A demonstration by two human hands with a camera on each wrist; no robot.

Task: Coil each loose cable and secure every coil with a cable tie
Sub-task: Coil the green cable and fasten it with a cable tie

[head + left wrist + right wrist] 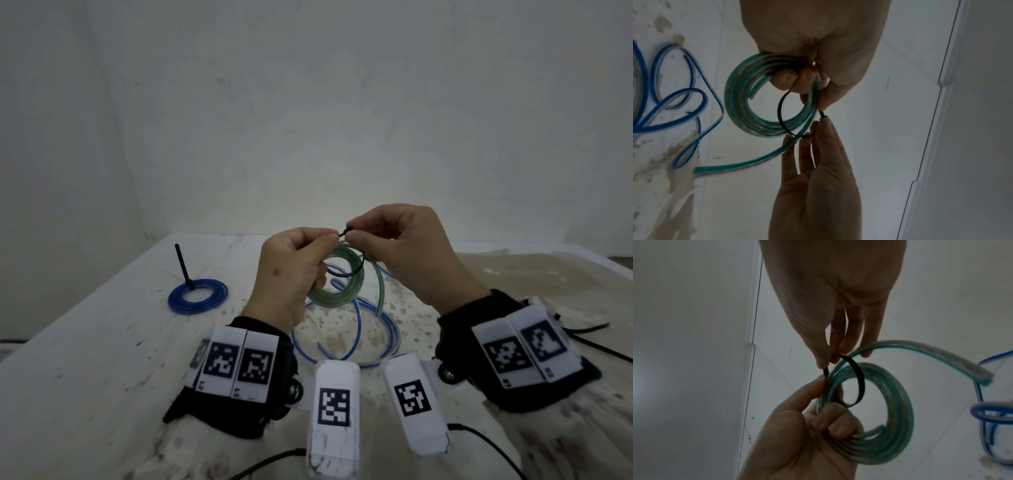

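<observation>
My left hand [325, 243] is raised over the table, fingers curled through a coil of green cable [337, 284] whose free tail hangs down to the right. A black cable tie [346, 270] loops loosely round the coil's strands. My right hand [352, 233] pinches the tie's head end just above the coil, close to my left thumb. In the left wrist view the left hand [807, 76] grips the green coil [740, 100], and the tie [780, 113] forms a wide ring. The right wrist view shows my right hand [826, 363] pinching the tie [859, 378].
A blue coil [198, 295] lies at the far left of the white stained table [102, 342], bound by a black tie whose tail sticks up. A loose blue cable [358, 329] sprawls under my hands. Thin black strands [589, 329] lie by my right wrist. A wall stands behind.
</observation>
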